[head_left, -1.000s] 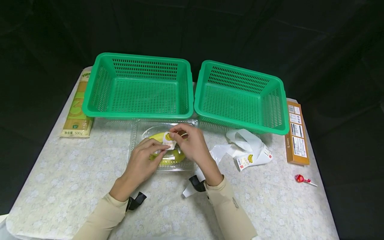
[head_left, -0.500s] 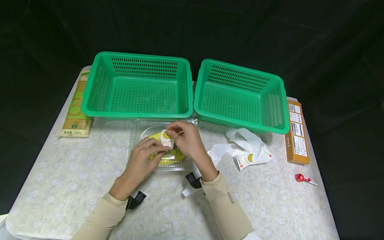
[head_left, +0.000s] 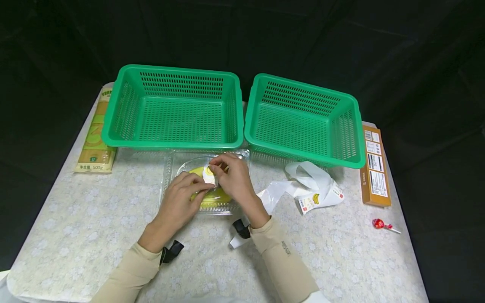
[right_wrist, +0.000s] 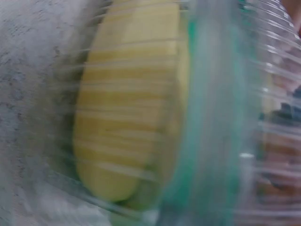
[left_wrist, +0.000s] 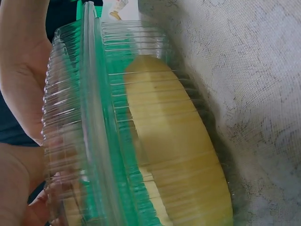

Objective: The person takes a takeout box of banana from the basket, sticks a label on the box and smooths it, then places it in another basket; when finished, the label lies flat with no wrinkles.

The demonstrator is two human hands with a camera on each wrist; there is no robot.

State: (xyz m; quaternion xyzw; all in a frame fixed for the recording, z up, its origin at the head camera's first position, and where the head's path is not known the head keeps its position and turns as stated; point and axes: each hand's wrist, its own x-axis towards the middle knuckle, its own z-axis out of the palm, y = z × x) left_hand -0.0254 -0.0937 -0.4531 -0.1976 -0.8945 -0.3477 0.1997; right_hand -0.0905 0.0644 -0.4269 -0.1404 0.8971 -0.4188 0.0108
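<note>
A clear plastic clamshell box lies closed on the table with yellow bananas inside, seen through its ribbed wall in both wrist views. Over its lid is a small white label with a yellow print on it. My left hand pinches the label's lower edge between thumb and forefinger. At its upper right side, my right hand pinches the label with thumb and fingertips. Whether the label touches the lid cannot be made out. The right wrist view is blurred.
Two green baskets stand behind the box. A curled strip of white labels trails towards the right forearm. At the left lies a noodle pack; on the right are an orange box and a red lollipop.
My right hand and forearm have shifted a little to the left. The label has moved slightly left and tilted, while my left hand has stayed nearly still.
</note>
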